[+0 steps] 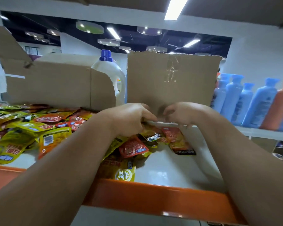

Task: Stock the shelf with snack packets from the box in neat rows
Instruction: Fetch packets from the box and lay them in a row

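Many red, orange and yellow snack packets (44,128) lie in a loose heap on the white shelf (170,165) with its orange front lip. My left hand (129,118) and my right hand (185,113) meet at the back of the shelf, both gripping a flat stack of packets (162,123) seen edge-on, just above a few loose packets (134,148). An open cardboard box (55,85) stands behind the heap at the left. A cardboard flap (170,79) rises right behind my hands.
A white detergent bottle (111,74) with a blue cap stands between the box and the flap. Blue and orange bottles (252,103) line the neighbouring shelf at the right. The shelf above overhangs at the top of view.
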The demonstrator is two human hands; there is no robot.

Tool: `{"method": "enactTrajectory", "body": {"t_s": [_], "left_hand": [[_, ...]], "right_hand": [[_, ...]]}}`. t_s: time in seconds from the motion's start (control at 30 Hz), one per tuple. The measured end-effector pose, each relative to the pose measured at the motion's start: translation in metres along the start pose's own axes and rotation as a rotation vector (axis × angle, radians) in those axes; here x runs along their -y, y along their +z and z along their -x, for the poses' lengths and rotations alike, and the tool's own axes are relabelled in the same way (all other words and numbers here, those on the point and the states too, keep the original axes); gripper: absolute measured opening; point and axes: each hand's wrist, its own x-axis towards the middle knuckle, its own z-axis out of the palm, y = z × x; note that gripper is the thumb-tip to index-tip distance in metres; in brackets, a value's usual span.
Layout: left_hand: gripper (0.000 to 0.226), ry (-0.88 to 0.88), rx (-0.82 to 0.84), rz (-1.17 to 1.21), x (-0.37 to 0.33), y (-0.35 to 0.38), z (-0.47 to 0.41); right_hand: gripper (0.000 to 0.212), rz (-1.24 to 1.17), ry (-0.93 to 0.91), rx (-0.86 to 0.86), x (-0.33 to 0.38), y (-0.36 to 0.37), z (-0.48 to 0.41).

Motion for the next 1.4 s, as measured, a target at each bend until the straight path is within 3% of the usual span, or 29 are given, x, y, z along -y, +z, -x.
{"method": "enactTrajectory", "body": {"t_s": [0.13, 0.23, 0.5, 0.6, 0.67, 0.77, 0.83, 0.9, 0.97, 1.03, 1.1, 1.2, 1.33, 1.4], "left_hand": [[0.038, -0.101, -0.043, -0.088, -0.004, 0.000, 0.001], [0.036, -0.154, 0.063, -0.162, -0.012, 0.005, 0.001], [0.018, -0.080, 0.073, -0.026, -0.019, 0.014, -0.004], [0.020, -0.063, 0.067, 0.012, -0.018, 0.016, -0.006], [0.024, -0.063, 0.060, 0.092, -0.015, 0.017, -0.010], [0.031, -0.117, -0.089, 0.460, -0.013, 0.015, -0.012], [0.032, -0.190, -0.241, 0.409, -0.012, 0.011, -0.012], [0.036, -0.262, -0.258, 0.286, -0.006, 0.011, -0.015], [0.044, -0.302, -0.136, 0.181, -0.006, 0.011, -0.012], [0.048, -0.272, 0.025, 0.054, -0.012, 0.012, -0.009], [0.049, -0.222, 0.152, -0.068, -0.025, 0.013, -0.004], [0.055, -0.201, 0.175, -0.114, -0.033, 0.015, -0.002], [0.043, -0.204, 0.125, -0.149, -0.031, 0.018, -0.003], [0.040, -0.197, 0.097, -0.170, -0.031, 0.018, -0.004]], "right_hand": [[0.041, 0.079, 0.154, 0.153, 0.010, 0.007, 0.008], [0.059, 0.146, 0.204, 0.233, 0.013, 0.009, 0.008], [0.051, 0.205, 0.180, 0.294, 0.014, -0.003, 0.019], [0.032, 0.210, 0.142, 0.183, 0.006, -0.008, 0.022], [0.022, -0.134, 0.112, 0.073, -0.004, -0.011, 0.018], [0.023, -0.761, 0.050, -0.009, -0.001, -0.010, 0.015], [0.026, -0.898, 0.039, -0.032, 0.008, -0.006, 0.013], [0.025, -0.761, 0.052, -0.007, 0.015, -0.002, 0.014], [0.025, -0.389, 0.097, 0.052, 0.015, 0.000, 0.016], [0.036, -0.166, 0.145, 0.185, 0.011, 0.003, 0.017], [0.045, -0.090, 0.174, 0.298, 0.009, 0.002, 0.019], [0.050, -0.057, 0.198, 0.397, 0.012, 0.001, 0.024], [0.020, -0.050, 0.117, 0.476, 0.014, -0.001, 0.029], [0.016, -0.026, 0.069, 0.490, 0.011, -0.005, 0.032]]}}
